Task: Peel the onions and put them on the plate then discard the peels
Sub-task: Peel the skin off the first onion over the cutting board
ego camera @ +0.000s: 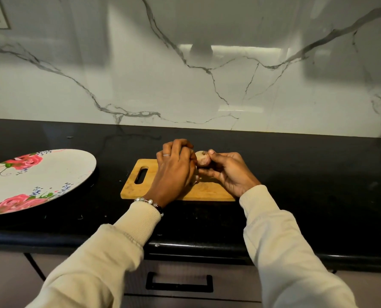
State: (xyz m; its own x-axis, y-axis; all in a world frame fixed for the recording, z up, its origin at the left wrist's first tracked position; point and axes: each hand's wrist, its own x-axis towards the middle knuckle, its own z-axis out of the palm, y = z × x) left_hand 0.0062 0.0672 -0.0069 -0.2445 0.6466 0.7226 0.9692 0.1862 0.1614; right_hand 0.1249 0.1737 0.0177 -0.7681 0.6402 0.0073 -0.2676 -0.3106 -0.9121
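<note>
Both hands meet over our cutting board [140,185]: right hand [227,172] pinches the onion [201,160], its tip facing our left hand [174,170], whose curled fingers hide their hold.

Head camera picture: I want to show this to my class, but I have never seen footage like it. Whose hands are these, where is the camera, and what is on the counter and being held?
There is no machine here. A person wears one camera on the head, looking forward and down at their own two bare hands. The left hand and right hand together hold a small onion above a wooden cutting board, which lies on a black counter. Left of the board sits a large flowered plate, with no onions on it yet. Behind is a marble wall.
</note>
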